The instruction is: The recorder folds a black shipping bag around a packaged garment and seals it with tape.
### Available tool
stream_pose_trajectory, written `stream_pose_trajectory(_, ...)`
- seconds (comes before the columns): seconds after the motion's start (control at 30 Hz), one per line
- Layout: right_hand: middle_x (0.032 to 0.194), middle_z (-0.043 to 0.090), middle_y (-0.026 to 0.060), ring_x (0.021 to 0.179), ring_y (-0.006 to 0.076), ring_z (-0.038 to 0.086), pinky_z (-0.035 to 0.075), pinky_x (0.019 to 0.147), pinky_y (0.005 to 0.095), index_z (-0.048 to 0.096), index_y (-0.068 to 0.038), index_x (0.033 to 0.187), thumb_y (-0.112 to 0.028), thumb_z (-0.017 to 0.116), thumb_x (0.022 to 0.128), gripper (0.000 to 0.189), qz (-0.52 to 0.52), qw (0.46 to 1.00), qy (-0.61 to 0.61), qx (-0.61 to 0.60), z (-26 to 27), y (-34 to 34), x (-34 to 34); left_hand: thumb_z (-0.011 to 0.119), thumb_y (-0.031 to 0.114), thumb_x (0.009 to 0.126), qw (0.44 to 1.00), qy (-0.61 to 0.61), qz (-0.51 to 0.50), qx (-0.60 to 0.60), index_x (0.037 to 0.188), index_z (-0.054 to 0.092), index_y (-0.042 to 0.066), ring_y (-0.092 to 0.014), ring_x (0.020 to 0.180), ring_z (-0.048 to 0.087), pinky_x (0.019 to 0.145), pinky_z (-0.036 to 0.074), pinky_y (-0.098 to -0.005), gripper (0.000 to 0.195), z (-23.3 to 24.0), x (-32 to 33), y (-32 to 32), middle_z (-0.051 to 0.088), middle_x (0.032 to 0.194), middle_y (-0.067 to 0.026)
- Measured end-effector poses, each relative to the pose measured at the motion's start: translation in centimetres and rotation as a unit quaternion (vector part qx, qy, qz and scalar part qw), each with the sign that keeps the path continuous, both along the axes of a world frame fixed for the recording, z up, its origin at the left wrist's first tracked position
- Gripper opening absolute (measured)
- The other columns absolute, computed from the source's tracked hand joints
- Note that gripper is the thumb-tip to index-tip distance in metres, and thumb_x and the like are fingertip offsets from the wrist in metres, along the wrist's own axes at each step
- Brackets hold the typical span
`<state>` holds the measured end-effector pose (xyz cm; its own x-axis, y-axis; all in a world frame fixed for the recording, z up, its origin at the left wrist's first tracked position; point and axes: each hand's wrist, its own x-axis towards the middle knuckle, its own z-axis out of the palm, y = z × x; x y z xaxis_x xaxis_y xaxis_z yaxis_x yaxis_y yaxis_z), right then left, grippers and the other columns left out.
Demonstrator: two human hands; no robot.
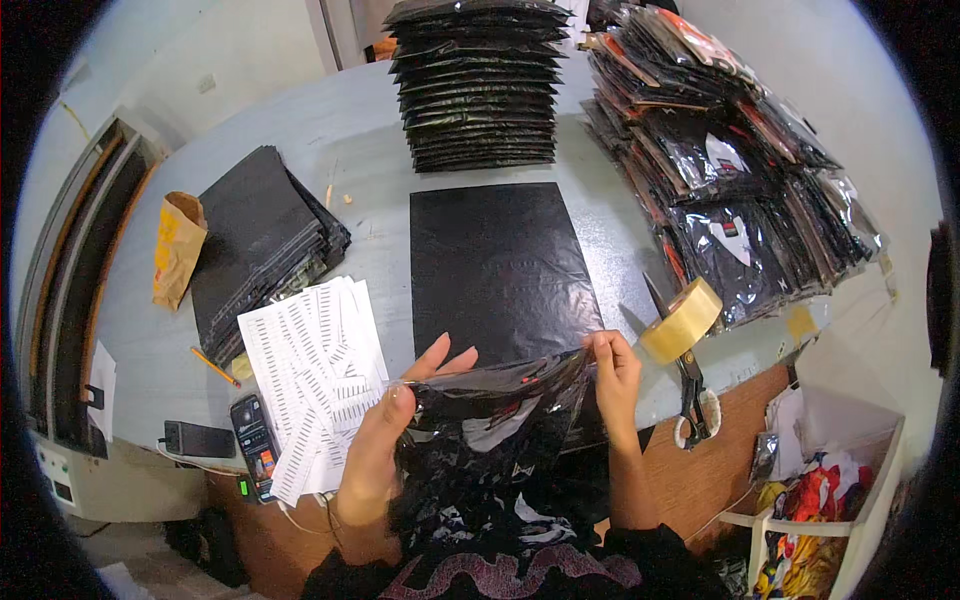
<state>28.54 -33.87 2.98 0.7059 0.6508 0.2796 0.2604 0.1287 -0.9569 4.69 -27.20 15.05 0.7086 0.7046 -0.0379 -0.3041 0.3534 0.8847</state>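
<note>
Between my two hands hangs a clear plastic bag with a folded black garment inside, tilted down towards my body. My left hand pinches its upper left corner with the thumb, other fingers spread behind it. At the upper right corner, my right hand grips the plastic between thumb and fingertips. Just beyond lies a flat black plastic mailer bag on the table, its near edge hidden behind the held bag. A white patch shows at the garment's collar.
A tall stack of black packages stands at the back. Bagged garments are piled at right, near a tape roll and black scissors. Leftward lie black mailers, printed paper strips, a phone and a paper bag.
</note>
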Motion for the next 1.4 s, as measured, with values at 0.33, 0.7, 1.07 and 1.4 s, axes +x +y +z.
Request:
stream_pose_trajectory(0.33, 0.048, 0.036, 0.0158, 0.040, 0.0189, 0.036, 0.030, 0.042, 0.0344, 0.054, 0.003, 0.068, -0.027, 0.052, 0.093, 0.039, -0.088, 0.971, -0.180, -0.133, 0.1, 0.8, 1.2, 0.038, 0.035, 0.096, 0.997, 0.009, 0.054, -0.060, 0.136, 0.032, -0.005, -0.024, 0.116, 0.049, 0.100, 0.036, -0.0328, 0.057, -2.4, 0.5, 1.7, 0.046, 0.130, -0.0224)
stream_pose_trajectory(0.7, 0.060, 0.059, 0.0202, 0.054, 0.0383, 0.059, 0.044, 0.048, 0.0453, 0.057, -0.006, 0.086, -0.025, 0.052, 0.091, 0.021, -0.113, 0.903, -0.335, -0.243, -2.8, 2.6, 3.9, 0.051, 0.007, 0.092, 0.951, 0.176, 0.252, 0.021, 0.137, 0.037, 0.008, -0.002, 0.059, 0.038, 0.052, 0.035, -0.0181, 0.047, -11.7, 2.8, 4.5, 0.051, 0.071, 0.0022)
stream_pose_trajectory(1.07, 0.061, 0.062, 0.0125, 0.048, 0.0307, 0.060, 0.047, 0.044, 0.0413, 0.052, -0.010, 0.107, -0.022, 0.050, 0.089, 0.022, -0.143, 0.801, -0.455, -0.362, -2.6, 2.7, 2.0, 0.050, 0.010, 0.090, 0.684, 0.438, 0.298, 0.502, 0.129, 0.047, 0.013, -0.038, 0.072, 0.063, 0.057, 0.050, -0.0420, 0.039, -14.2, 2.7, 4.2, 0.063, 0.099, -0.0206)
stream_pose_trajectory(1.4, 0.066, 0.062, 0.0118, 0.051, 0.0324, 0.060, 0.048, 0.047, 0.0418, 0.053, -0.008, 0.104, -0.009, 0.050, 0.083, 0.021, -0.071, 0.821, -0.482, -0.299, -2.9, 2.0, 3.4, 0.052, 0.005, 0.087, 0.651, 0.520, 0.287, 0.473, 0.128, 0.048, 0.010, -0.028, 0.088, 0.061, 0.070, 0.050, -0.0350, 0.042, -12.5, 2.6, 3.3, 0.064, 0.094, -0.0156)
